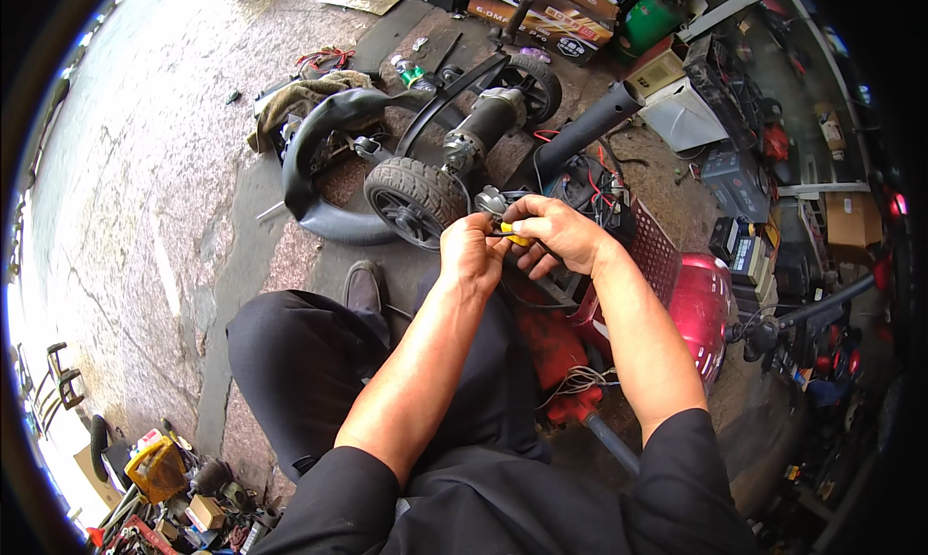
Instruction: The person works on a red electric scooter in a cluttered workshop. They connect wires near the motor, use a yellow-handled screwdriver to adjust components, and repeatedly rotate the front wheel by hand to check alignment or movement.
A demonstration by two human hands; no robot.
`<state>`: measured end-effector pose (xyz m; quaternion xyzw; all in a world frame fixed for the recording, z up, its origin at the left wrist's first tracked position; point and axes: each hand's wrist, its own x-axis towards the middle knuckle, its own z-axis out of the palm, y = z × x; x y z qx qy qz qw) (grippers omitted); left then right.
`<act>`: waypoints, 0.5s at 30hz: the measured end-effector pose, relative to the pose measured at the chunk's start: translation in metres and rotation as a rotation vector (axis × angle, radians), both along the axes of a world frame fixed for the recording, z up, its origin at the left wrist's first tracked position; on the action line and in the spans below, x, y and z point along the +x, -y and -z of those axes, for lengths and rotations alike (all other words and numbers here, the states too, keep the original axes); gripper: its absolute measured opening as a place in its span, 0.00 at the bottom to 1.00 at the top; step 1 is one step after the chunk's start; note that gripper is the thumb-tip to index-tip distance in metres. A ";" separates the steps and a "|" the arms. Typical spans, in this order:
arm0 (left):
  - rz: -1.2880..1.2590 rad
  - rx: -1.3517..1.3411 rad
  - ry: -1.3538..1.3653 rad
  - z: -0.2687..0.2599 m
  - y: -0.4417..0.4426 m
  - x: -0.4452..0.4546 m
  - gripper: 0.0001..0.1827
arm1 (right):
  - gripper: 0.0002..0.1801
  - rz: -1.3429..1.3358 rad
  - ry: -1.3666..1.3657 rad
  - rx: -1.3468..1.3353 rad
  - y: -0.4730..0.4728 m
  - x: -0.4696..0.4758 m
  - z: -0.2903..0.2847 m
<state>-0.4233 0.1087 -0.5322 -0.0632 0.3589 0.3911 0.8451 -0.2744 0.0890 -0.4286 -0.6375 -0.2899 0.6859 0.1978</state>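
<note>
Both hands meet in front of a small scooter's exposed frame. A black cable runs between my left hand (471, 249) and my right hand (558, 229), its near part pinched in the left fingertips. My right hand is closed around the cable and a small yellow piece (514, 234), whose exact kind I cannot tell. A round silver metal part (491, 201) sits just beyond the fingers. Left of it stands a black rubber wheel (417, 201), joined to an axle with a cylindrical motor (484, 128). Red and black wires (598, 185) lie right of the hands.
A black inner tube (308, 167) lies behind the left wheel. A thick black metal tube (589, 127) slants up at the right. Near my right forearm are a red perforated panel (652, 247) and a red jack (554, 352). Tools and parts, with a yellow container (156, 471), crowd the lower left.
</note>
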 end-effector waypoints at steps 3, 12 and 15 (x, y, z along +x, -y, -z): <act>0.004 -0.007 -0.041 -0.004 -0.001 0.000 0.10 | 0.17 -0.040 -0.045 -0.015 -0.002 0.009 0.000; -0.013 -0.038 0.010 -0.018 -0.007 -0.002 0.06 | 0.17 -0.142 -0.050 0.049 -0.007 0.020 -0.007; 0.007 -0.051 0.000 -0.017 -0.008 -0.001 0.07 | 0.15 -0.247 0.128 0.118 -0.008 0.015 -0.010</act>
